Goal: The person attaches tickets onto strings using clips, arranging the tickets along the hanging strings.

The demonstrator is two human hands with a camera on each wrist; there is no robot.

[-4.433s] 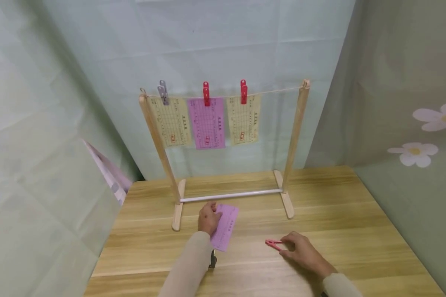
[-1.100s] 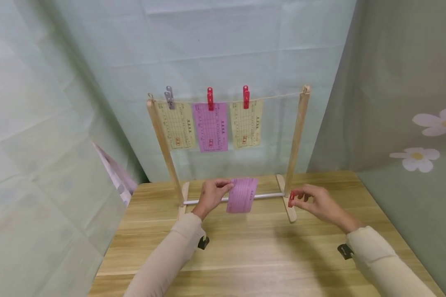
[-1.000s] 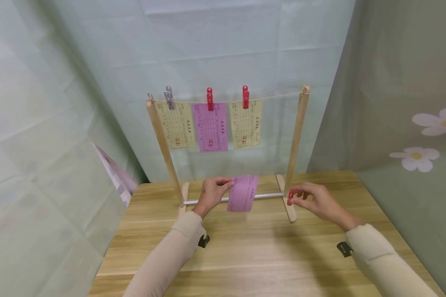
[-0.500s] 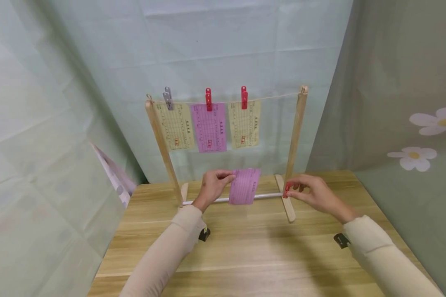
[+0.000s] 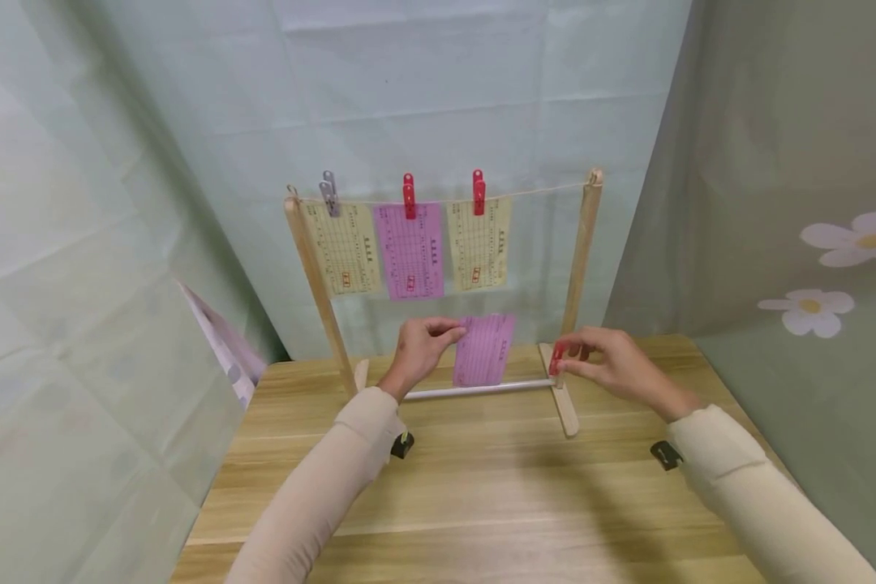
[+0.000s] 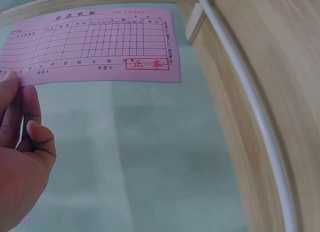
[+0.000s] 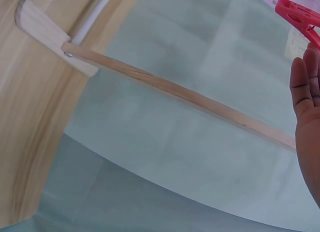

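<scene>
My left hand (image 5: 422, 350) pinches a purple printed receipt slip (image 5: 484, 350) by its upper left corner, holding it up in front of the stand. Ruled lines and a red stamp show on the slip (image 6: 95, 46) in the left wrist view. At the right post, my right hand (image 5: 607, 363) pinches a red clothespin (image 5: 556, 358) between thumb and fingers. The same clothespin (image 7: 300, 17) shows at the upper right in the right wrist view. Above, a string (image 5: 543, 191) bears a yellow slip (image 5: 341, 251), a purple slip (image 5: 410, 253) and another yellow slip (image 5: 478, 247).
A grey clothespin (image 5: 329, 193) and red clothespins (image 5: 409, 197) grip the hung slips. Wooden posts (image 5: 582, 251) joined by a white rod (image 5: 482, 390) form the stand on the wood-grain table (image 5: 453, 495). Pale cloth (image 5: 438, 97) surrounds the table at back and sides.
From the tabletop, both hands have risen toward the string, the left with the purple slip and the right with the red clothespin. Over the last second they keep moving slightly upward.
</scene>
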